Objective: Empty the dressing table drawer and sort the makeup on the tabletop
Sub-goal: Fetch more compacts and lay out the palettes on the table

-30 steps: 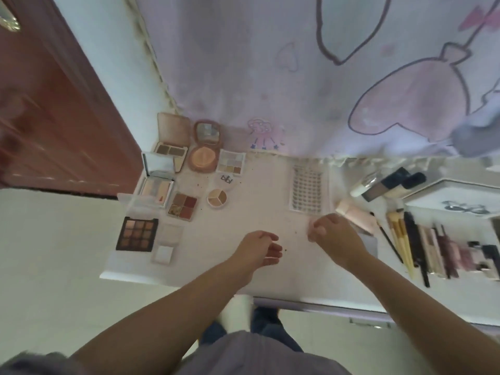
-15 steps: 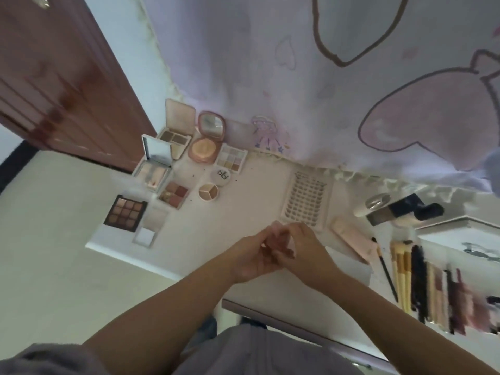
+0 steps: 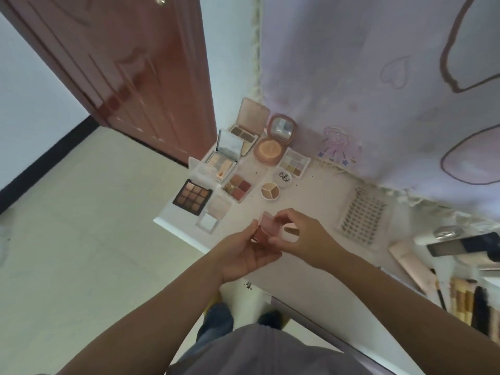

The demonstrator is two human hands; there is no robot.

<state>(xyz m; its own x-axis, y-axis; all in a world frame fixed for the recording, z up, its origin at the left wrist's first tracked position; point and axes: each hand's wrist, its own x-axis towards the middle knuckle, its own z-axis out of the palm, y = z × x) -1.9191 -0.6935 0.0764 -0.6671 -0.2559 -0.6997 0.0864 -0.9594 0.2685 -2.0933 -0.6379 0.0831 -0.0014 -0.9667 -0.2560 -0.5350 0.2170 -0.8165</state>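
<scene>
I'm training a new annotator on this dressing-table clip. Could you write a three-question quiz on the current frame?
1. True or false: the small pink case is lying flat on the tabletop.
2. Which hands hold it? A) left only B) right only C) both
3. Fill in: the dark palette near the table's corner has ___ pans.

Key: 1 false, the left hand and right hand hold it above the table. 2 C. 3 nine.

A small pink translucent compact [image 3: 267, 228], lid tilted open, sits above the white tabletop [image 3: 311, 212], near 9 open palettes [image 3: 238, 169] clustered at the table's corner.
</scene>
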